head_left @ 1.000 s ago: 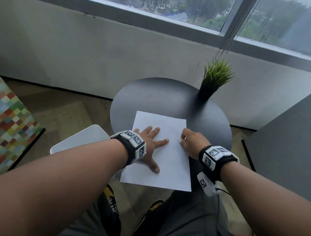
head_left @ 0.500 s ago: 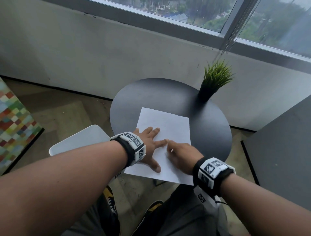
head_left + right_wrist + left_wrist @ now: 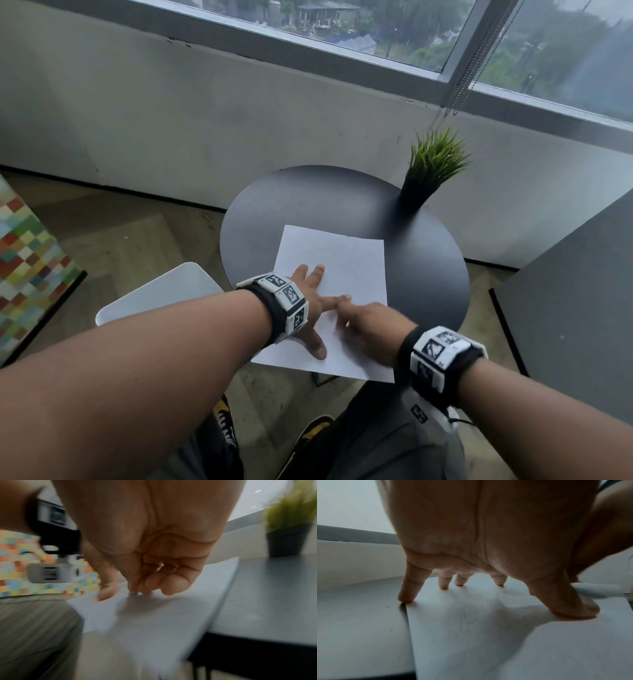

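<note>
A white sheet of paper (image 3: 342, 260) lies on the round black table (image 3: 308, 198), its near end hanging past the table's edge. My left hand (image 3: 313, 308) presses on the sheet's left part with straight, spread fingers; the little finger sits at the paper's edge. Faint pencil lines show on the paper (image 3: 471, 628) under that palm (image 3: 479, 547). My right hand (image 3: 363, 325) is on the sheet beside the left index finger, fingers curled. In the blurred right wrist view its thumb and fingertips (image 3: 147, 586) pinch a small pale piece (image 3: 133, 593) against the paper (image 3: 154, 622).
A potted grass plant (image 3: 431, 168) stands at the table's far right rim. A white seat (image 3: 164, 291) is left of the table, a grey cabinet (image 3: 582, 308) right, a chequered panel (image 3: 24, 260) far left. My legs and shoes are below the near edge.
My right hand has moved left from the paper's right edge across the sheet to beside my left index finger. The sheet has shifted and turned slightly. My left hand stays pressed.
</note>
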Demonstrator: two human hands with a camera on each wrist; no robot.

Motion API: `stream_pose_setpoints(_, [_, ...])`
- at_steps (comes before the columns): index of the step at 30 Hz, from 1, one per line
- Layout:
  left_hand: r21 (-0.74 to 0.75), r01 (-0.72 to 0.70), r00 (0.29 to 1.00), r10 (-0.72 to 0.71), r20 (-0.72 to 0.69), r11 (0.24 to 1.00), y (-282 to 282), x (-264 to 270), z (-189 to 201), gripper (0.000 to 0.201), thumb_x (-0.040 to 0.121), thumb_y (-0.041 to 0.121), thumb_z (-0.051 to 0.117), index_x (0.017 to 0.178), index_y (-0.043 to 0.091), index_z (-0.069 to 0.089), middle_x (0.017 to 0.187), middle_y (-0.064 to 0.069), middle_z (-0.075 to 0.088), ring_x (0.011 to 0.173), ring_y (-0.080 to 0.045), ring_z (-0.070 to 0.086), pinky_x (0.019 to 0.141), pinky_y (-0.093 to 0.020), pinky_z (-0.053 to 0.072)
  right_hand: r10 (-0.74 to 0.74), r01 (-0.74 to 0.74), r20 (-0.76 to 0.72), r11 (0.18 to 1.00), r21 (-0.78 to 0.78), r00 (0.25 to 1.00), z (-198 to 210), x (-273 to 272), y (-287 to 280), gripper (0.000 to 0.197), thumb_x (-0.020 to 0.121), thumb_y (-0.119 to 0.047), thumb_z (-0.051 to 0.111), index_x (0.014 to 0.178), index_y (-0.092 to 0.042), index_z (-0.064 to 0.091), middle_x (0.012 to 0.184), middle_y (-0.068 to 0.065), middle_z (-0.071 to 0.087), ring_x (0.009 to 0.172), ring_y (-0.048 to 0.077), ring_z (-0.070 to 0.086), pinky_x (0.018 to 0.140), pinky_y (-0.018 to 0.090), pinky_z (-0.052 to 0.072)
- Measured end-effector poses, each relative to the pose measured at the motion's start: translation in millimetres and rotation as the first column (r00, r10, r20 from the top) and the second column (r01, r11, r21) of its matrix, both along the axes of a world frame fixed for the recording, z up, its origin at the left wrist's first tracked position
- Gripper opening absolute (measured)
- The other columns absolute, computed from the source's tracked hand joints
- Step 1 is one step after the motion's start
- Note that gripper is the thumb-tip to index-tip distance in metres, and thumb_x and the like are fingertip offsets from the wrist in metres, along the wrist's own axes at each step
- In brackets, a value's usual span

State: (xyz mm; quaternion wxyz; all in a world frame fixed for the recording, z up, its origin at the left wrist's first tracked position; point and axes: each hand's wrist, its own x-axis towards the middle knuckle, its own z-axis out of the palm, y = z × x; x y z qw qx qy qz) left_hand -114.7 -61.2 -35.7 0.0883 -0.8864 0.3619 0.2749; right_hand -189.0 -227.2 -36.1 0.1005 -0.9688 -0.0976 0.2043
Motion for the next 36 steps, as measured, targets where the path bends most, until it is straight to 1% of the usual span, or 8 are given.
stream_pose_setpoints(3, [0.029, 0.012, 1.000, -0.011, -0.017, 1.000, -5, 0, 1, 0.115, 0.073, 0.076, 0.072, 0.152, 0.061, -0.010, 0.167, -0.003, -0.026, 0.152, -0.048, -0.014, 0.113, -0.071, 0.021, -0.230, 0.235, 0.104, 0.971, -0.040, 0.968, -1, 18, -33, 0.016, 0.091, -0.041, 0.051, 0.096, -0.027, 0.049, 0.100, 0.007, 0.065, 0.089, 0.031, 0.059, 0.079, 0.037, 0.051])
stream_pose_setpoints(4, [0.037, 0.010, 1.000, -0.009, -0.025, 0.999, -6, 1, 1, 0.115, 0.072, 0.075, 0.073, 0.152, 0.062, -0.010, 0.167, -0.002, -0.026, 0.151, -0.049, -0.014, 0.113, -0.072, 0.021, -0.217, 0.226, 0.134, 0.972, -0.058, 0.967, -1, 17, -34, 0.017, 0.092, -0.041, 0.050, 0.096, -0.025, 0.048, 0.098, 0.008, 0.064, 0.089, 0.032, 0.059, 0.077, 0.037, 0.051])
stream_pose_setpoints(10, [0.079, 0.012, 0.998, -0.007, -0.058, 0.997, -15, 3, 5, 0.116, 0.072, 0.070, 0.078, 0.150, 0.064, -0.007, 0.167, -0.005, -0.027, 0.148, -0.056, -0.016, 0.114, -0.076, 0.018, 0.115, -0.116, -0.041, 0.993, -0.026, 0.993, 2, -15, 4, 0.018, 0.089, -0.030, 0.050, 0.106, -0.027, 0.052, 0.098, 0.004, 0.064, 0.089, 0.027, 0.060, 0.072, 0.033, 0.050])
stream_pose_setpoints(15, [0.074, -0.003, 0.998, 0.008, -0.067, 0.997, -14, 4, 2, 0.117, 0.071, 0.070, 0.078, 0.149, 0.066, -0.009, 0.166, -0.004, -0.028, 0.149, -0.053, -0.017, 0.114, -0.076, 0.019, -0.184, 0.192, 0.123, 0.980, -0.057, 0.975, 0, 10, -36, 0.015, 0.092, -0.039, 0.049, 0.099, -0.027, 0.047, 0.099, 0.008, 0.064, 0.089, 0.032, 0.060, 0.075, 0.035, 0.051])
stream_pose_setpoints(21, [0.079, -0.002, 0.998, 0.007, -0.061, 0.997, -15, 3, 4, 0.117, 0.072, 0.069, 0.079, 0.150, 0.065, -0.008, 0.166, -0.004, -0.028, 0.149, -0.053, -0.019, 0.114, -0.076, 0.018, 0.207, -0.207, -0.049, 0.978, 0.000, 0.977, 1, -26, 6, 0.014, 0.093, -0.030, 0.051, 0.106, -0.029, 0.046, 0.098, 0.003, 0.064, 0.089, 0.025, 0.059, 0.072, 0.034, 0.049])
stream_pose_setpoints(25, [0.067, -0.005, 0.998, 0.009, -0.070, 0.998, -14, 4, 2, 0.117, 0.070, 0.068, 0.080, 0.149, 0.066, -0.006, 0.167, -0.004, -0.027, 0.149, -0.054, -0.018, 0.114, -0.075, 0.019, -0.140, 0.147, 0.109, 0.988, -0.056, 0.984, -2, 1, -27, 0.016, 0.092, -0.042, 0.047, 0.101, -0.028, 0.046, 0.100, 0.007, 0.064, 0.090, 0.033, 0.061, 0.076, 0.036, 0.051])
stream_pose_setpoints(31, [0.069, 0.004, 0.998, 0.000, -0.061, 0.998, -14, 3, 3, 0.116, 0.070, 0.071, 0.078, 0.150, 0.065, -0.007, 0.167, -0.004, -0.026, 0.149, -0.053, -0.017, 0.115, -0.075, 0.018, 0.134, -0.133, 0.028, 0.991, -0.016, 0.991, -6, -27, 6, 0.011, 0.095, -0.034, 0.045, 0.100, -0.025, 0.045, 0.092, 0.007, 0.063, 0.083, 0.030, 0.058, 0.071, 0.036, 0.050])
stream_pose_setpoints(36, [-0.078, -0.041, 0.999, 0.041, -0.006, 0.996, 5, -3, -4, 0.107, 0.075, 0.076, 0.069, 0.156, 0.056, 0.002, 0.170, -0.006, -0.014, 0.155, -0.037, -0.008, 0.120, -0.064, 0.019, -0.209, 0.207, 0.051, 0.978, 0.042, 0.977, 1, -3, -37, 0.014, 0.092, -0.038, 0.055, 0.095, -0.024, 0.052, 0.092, 0.004, 0.065, 0.085, 0.025, 0.059, 0.073, 0.032, 0.048])
